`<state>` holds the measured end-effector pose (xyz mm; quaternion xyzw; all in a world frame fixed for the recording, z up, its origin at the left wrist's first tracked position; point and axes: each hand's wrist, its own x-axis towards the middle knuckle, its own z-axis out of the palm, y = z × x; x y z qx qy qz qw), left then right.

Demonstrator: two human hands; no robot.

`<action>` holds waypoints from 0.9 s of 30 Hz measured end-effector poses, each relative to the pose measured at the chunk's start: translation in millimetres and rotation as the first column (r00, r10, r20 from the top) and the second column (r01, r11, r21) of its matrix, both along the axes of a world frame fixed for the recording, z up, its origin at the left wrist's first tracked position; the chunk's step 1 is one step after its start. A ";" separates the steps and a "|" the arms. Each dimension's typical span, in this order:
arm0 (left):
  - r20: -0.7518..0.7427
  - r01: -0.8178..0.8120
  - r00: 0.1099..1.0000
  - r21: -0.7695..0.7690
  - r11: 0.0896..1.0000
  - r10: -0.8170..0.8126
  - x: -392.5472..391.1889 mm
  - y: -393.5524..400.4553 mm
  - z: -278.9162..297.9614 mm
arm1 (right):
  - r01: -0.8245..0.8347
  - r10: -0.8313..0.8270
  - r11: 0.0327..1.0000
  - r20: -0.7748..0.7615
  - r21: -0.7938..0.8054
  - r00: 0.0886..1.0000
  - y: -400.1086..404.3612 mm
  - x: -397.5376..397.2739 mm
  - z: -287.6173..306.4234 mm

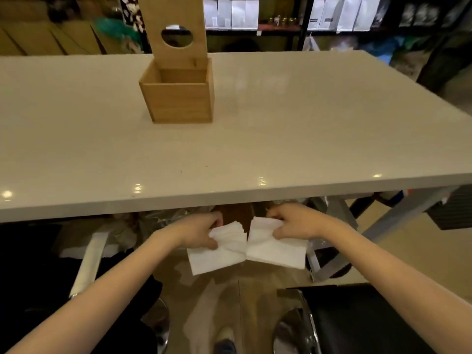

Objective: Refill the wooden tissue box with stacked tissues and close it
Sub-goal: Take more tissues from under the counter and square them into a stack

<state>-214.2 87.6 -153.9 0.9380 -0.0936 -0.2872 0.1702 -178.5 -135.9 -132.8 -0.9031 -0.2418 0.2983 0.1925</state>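
Observation:
The wooden tissue box (178, 100) stands on the white table (281, 129), left of centre, and looks empty inside. Its lid (176, 29), with a round hole, is swung upright at the back. Below the table's near edge I hold a stack of white tissues (245, 249), bent open in the middle like a book. My left hand (199, 232) grips the left half and my right hand (293, 222) grips the right half. Both hands are well in front of and below the box.
A black stool seat (362, 318) with a chrome frame sits at the lower right. Bags and packaging lie under the table. Shelves with white packages (232, 14) and cardboard boxes (51, 39) stand behind the table. My shoe shows on the floor below.

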 end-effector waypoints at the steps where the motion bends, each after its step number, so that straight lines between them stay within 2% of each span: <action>1: 0.009 0.005 1.000 -0.017 1.000 -0.005 -3.3 -0.5 13.3 | -0.014 0.014 1.000 0.005 0.013 1.000 -2.4 -4.4 12.7; 4: -0.043 0.044 0.998 -0.087 0.995 -0.048 -14.7 -1.2 49.9 | -0.059 0.059 0.998 0.008 0.026 0.998 -7.9 -17.3 45.5; 6: -0.085 0.127 0.987 -0.119 0.985 -0.138 -24.5 -1.9 72.0 | -0.072 0.071 0.997 0.018 0.037 0.997 -10.0 -23.5 66.4; 8: -0.069 0.168 0.981 -0.163 0.972 -0.181 -32.0 -0.3 97.0 | -0.070 0.067 0.995 0.041 0.070 0.997 -10.8 -25.3 90.1; 14: 0.030 0.125 0.992 -0.328 0.936 -0.122 -17.4 18.7 165.9 | -0.036 0.009 0.985 0.156 0.167 0.988 -4.2 -1.8 146.3; 19: 0.082 0.059 0.996 -0.325 0.944 -0.033 32.8 38.9 182.5 | -0.001 -0.044 0.980 0.216 0.201 0.975 11.2 44.2 163.0; 23: 0.053 0.029 0.999 -0.322 0.946 -0.013 71.8 50.2 181.2 | 0.067 -0.099 0.983 0.190 0.170 0.977 27.6 78.6 160.4; 27: 0.139 0.053 0.990 -0.234 0.971 -0.021 99.5 56.0 173.9 | 0.103 -0.119 0.988 0.137 0.114 0.983 36.9 105.7 152.7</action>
